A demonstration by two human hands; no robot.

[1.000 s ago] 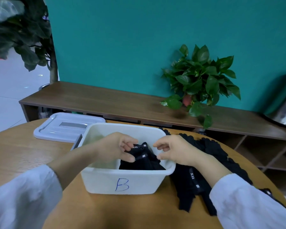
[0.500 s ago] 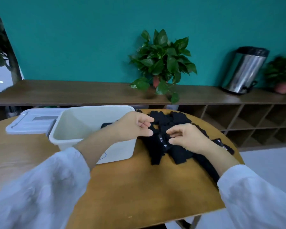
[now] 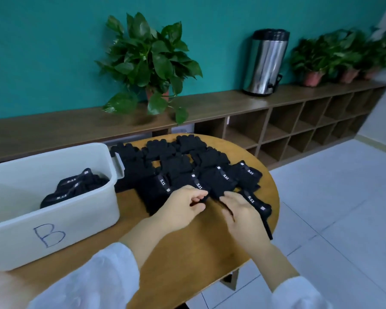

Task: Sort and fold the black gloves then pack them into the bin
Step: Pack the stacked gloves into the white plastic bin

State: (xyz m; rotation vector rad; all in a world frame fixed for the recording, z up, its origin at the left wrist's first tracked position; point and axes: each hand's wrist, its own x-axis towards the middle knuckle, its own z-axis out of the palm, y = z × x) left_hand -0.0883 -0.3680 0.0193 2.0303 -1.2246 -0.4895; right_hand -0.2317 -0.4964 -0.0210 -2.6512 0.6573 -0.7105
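A white bin (image 3: 91, 210) marked "B" stands at the left of the round wooden table (image 3: 187, 253). Folded black gloves (image 3: 76, 186) lie inside it. To its right, several black gloves (image 3: 183, 166) with white "5.11" cuff labels are spread over the table. My left hand (image 3: 185, 206) pinches the cuff edge of one glove at the near side of the pile. My right hand (image 3: 241, 210) lies on the neighbouring glove with its fingers curled into the cloth.
The table's right edge (image 3: 274, 197) drops off to a tiled floor. Behind the table runs a low wooden shelf (image 3: 232, 103) carrying a potted plant (image 3: 149, 63), a steel urn (image 3: 265, 63) and more plants (image 3: 334, 59).
Both hands left the bin, where they set down folded gloves, and moved right to the pile. My view swung to the right; the bin's lid is out of frame.
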